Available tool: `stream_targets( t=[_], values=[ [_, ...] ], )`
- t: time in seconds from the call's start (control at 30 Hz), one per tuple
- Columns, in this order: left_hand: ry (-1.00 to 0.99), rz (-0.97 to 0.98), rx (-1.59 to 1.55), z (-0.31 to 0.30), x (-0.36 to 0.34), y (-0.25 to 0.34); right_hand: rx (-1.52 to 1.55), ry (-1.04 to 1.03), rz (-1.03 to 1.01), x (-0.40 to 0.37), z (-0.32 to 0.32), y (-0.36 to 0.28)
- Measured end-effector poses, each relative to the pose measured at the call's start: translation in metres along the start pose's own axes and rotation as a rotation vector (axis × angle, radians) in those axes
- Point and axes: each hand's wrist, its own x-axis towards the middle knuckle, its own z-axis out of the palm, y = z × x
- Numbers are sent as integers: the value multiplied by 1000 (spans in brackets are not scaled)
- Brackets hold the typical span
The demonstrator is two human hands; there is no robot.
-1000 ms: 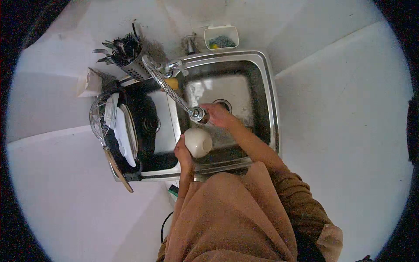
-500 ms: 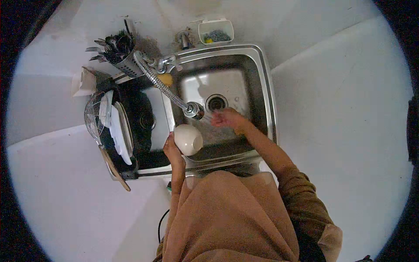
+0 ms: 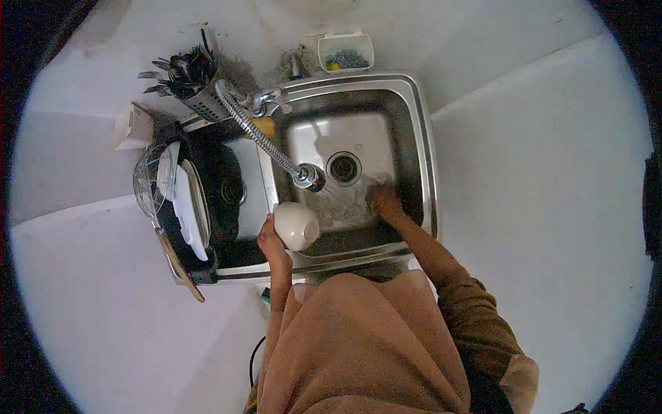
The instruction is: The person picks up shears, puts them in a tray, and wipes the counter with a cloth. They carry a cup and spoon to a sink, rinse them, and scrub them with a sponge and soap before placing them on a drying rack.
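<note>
A cream bowl [image 3: 291, 224] is tipped on its side over the near left part of the sink basin [image 3: 352, 127], its round foot turned to the right. My left hand [image 3: 271, 239] grips it from the left, with part of the fingers hidden behind it. Low in the basin, right of the bowl and below the drain [image 3: 343, 168], is my right hand [image 3: 385, 203]; its fingers are dark and blurred. The flexible faucet [image 3: 309, 176] ends above the basin, between the bowl and the drain.
A dish rack [image 3: 227, 262] on the left holds white plates [image 3: 189, 210] and a wire strainer [image 3: 153, 181] with a wooden handle. Behind it stands a perforated cutlery holder [image 3: 207, 107]. A white tub [image 3: 347, 67] with a scrubber sits behind the sink.
My right hand has moved right and slightly toward me, away from beneath the faucet. My left hand still holds the bowl in nearly the same place.
</note>
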Motion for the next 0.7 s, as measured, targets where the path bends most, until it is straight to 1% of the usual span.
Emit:
stream_targets(
  t=[0.03, 0.1, 0.17, 0.2, 0.23, 0.27, 0.3, 0.33, 0.37, 0.4, 0.43, 0.5, 0.53, 0.6, 0.63, 0.67, 0.7],
  values=[
    [-15, -22, -44, -1, 1, -1, 2, 0, -2, 0, 5, -3],
    [-4, -24, -15, 1, 3, 1, -141, -175, -60, 5, 20, -9],
    [3, -31, 16, 3, -3, 3, -8, -205, -121, 30, 116, 7],
    [-9, 10, 39, 5, -5, 5, 59, -223, -151, 42, 162, 14],
    [-19, 52, 60, 7, -7, 7, 217, -263, -56, 36, 126, 2],
    [-18, 53, 59, 8, -7, 8, 440, -243, 56, 33, 91, -13],
    [11, 82, 51, 9, -8, 9, 708, -218, 153, 35, 72, -27],
    [41, 111, 43, 9, -8, 9, 1049, -205, 238, 37, 55, -39],
    [42, 110, 40, 8, -7, 9, 1417, -214, 278, 40, 37, -53],
    [48, 37, 37, 6, -6, 10, 1735, -239, 287, 42, 19, -65],
    [53, -36, 34, 5, -5, 11, 1958, -273, 265, 45, 3, -77],
    [37, -25, 33, 4, -7, 14, 2188, -339, 202, 52, -26, -97],
    [23, -14, 34, 4, -7, 15, 2188, -339, 200, 56, -36, -105],
    [18, -3, 17, 1, -4, 10, 2442, -522, 172, 64, -49, -115],
    [14, 6, 0, -1, -2, 8, 2441, -525, 170, 72, -35, -113],
    [17, 8, -1, -2, 0, 8, 1918, -192, -294, 83, -3, -108],
    [26, -1, 25, -4, 0, 8, 1320, 103, -654, 91, 22, -104]
  ],
)
